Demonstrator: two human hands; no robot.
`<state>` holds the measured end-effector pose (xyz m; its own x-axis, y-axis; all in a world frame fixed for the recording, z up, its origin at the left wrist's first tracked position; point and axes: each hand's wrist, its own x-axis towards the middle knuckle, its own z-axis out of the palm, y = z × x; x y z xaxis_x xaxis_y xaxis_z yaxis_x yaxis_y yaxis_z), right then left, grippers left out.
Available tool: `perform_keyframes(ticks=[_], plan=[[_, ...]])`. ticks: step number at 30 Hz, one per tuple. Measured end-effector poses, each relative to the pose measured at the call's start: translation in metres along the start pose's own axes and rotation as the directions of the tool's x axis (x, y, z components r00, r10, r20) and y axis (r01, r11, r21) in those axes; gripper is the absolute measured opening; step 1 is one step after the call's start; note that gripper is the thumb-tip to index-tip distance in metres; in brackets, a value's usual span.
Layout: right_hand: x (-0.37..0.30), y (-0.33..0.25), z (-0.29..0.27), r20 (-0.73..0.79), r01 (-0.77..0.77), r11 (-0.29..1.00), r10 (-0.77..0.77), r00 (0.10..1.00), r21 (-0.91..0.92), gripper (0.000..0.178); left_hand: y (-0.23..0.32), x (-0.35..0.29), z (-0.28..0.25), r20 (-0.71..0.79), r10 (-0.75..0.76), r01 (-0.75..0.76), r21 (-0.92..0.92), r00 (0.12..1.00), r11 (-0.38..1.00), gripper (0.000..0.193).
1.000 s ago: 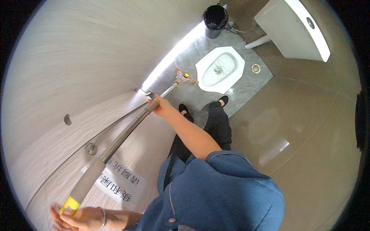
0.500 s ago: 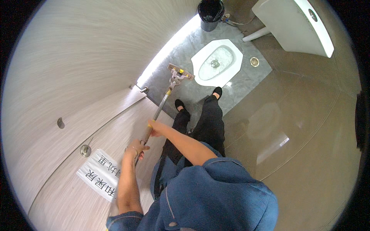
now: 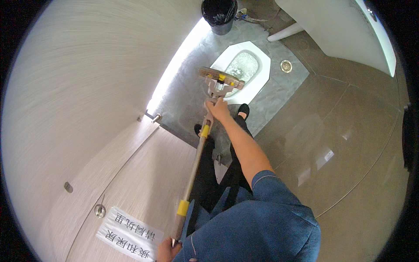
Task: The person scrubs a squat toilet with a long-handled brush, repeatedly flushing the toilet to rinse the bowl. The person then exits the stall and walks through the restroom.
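Note:
A sponge mop (image 3: 195, 168) with a pale handle and yellow bands slants across the view. My left hand (image 3: 167, 250) is closed round its near end, low by the stall door, partly cut off by the lower edge. Close behind the mop head (image 3: 221, 78), my right hand (image 3: 218, 109) grips the shaft at the lever. The head, a long sponge in a grey and yellow frame, overlaps the near left rim of the white squat toilet (image 3: 262, 78). Water shows in the toilet bowl.
A black bin (image 3: 219, 26) with a liner stands at the far wall. A white cistern (image 3: 336, 35) hangs at the far right. A round floor drain (image 3: 286, 66) lies right of the toilet. The door (image 3: 144, 174) on my left bears a lock knob (image 3: 100, 211) and a paper sign (image 3: 128, 231).
My right hand has moved up to the lever near the mop head. My left hand has drawn back toward me with the handle's end. The head has shifted right, over the toilet rim, and looks larger.

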<state>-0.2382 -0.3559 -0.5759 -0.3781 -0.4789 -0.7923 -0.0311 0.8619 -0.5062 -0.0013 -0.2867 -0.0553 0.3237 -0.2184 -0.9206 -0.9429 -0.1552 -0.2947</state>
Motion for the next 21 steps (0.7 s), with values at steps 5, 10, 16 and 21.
perform_keyframes(ticks=[5, 10, 16, 21], plan=[[0.036, 0.016, -0.023, -0.007, 0.036, 0.889, -0.044, 0.999, -0.457, 0.059, -0.032, 0.045, 0.026, 0.102, 0.019, -0.007, -0.114, 0.995, 0.993, 0.029], [-0.003, -0.032, -0.04, -0.131, 0.436, 0.803, -0.524, 0.842, -0.406, 0.041, 0.032, 0.084, 0.018, 0.199, 0.108, -0.061, -0.228, 0.974, 0.972, 0.029], [-0.071, 0.044, -0.025, 0.027, -0.147, 0.653, 0.19, 0.981, 0.743, 0.033, 0.043, 0.133, -0.007, 0.423, 0.041, 0.097, -0.299, 0.905, 0.949, 0.023], [-0.138, 0.011, 0.04, 0.649, -0.596, -0.393, 0.002, 0.761, 0.7, 0.027, 0.076, 0.179, -0.019, 0.409, 0.15, -0.033, -0.281, 0.9, 0.959, 0.026]])
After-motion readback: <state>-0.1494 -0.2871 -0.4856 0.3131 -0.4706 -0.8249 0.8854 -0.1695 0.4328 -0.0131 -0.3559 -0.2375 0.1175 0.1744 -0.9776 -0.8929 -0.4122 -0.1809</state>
